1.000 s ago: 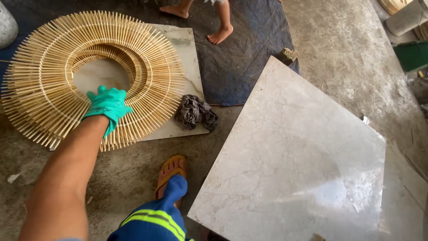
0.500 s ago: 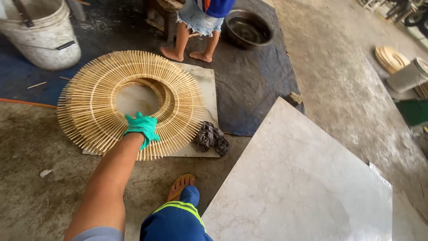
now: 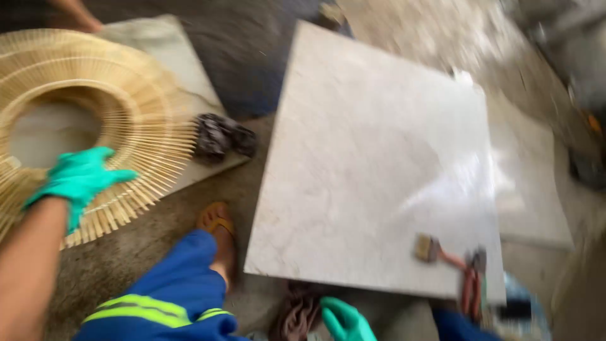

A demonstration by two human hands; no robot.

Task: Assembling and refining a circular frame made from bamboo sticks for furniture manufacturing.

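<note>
Left hand (image 3: 79,180), green-gloved, fingers spread flat on round pale bamboo-stick ring (image 3: 136,120). Right hand (image 3: 344,319), green-gloved, loosely open beside brown rag (image 3: 300,312).

**Blur and cropped edges hid much**

Motion blur smeared the whole view. The bamboo ring (image 3: 95,95) ran off the left edge. The right hand (image 3: 346,321) was cut by the bottom edge, its grip unreadable. The dark rag (image 3: 222,136) showed no detail. Objects at the far right were too blurred to identify.
</note>
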